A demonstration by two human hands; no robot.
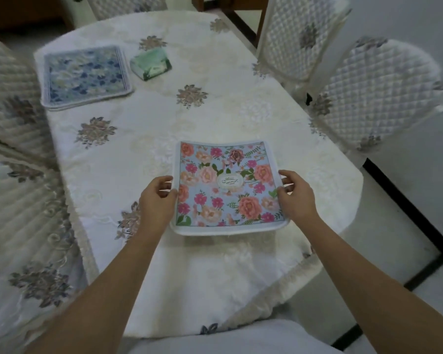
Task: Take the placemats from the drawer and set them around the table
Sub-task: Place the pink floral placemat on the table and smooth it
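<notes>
**While pinched at both sides, the floral placemat (228, 187) hovers over the near counter (215, 111)**

Since the mat already hangs level between the two hands, the coming move looks like a plain lowering straight down. Far left on the counter lies a blue placemat (86, 75), seemingly the top of a stack, with a green tissue box (151, 63) just beside it on the right. Both are well apart from the landing spot. Nearer, the left hand (156, 200) pinches the mat's left edge between thumb and fingers. The mat is roughly square and its near edge casts a shadow below. The right hand (296, 194) pinches the right edge likewise. Quilted chairs (379, 93) stand far right, off the counter. Nothing blocks the descent.
</notes>
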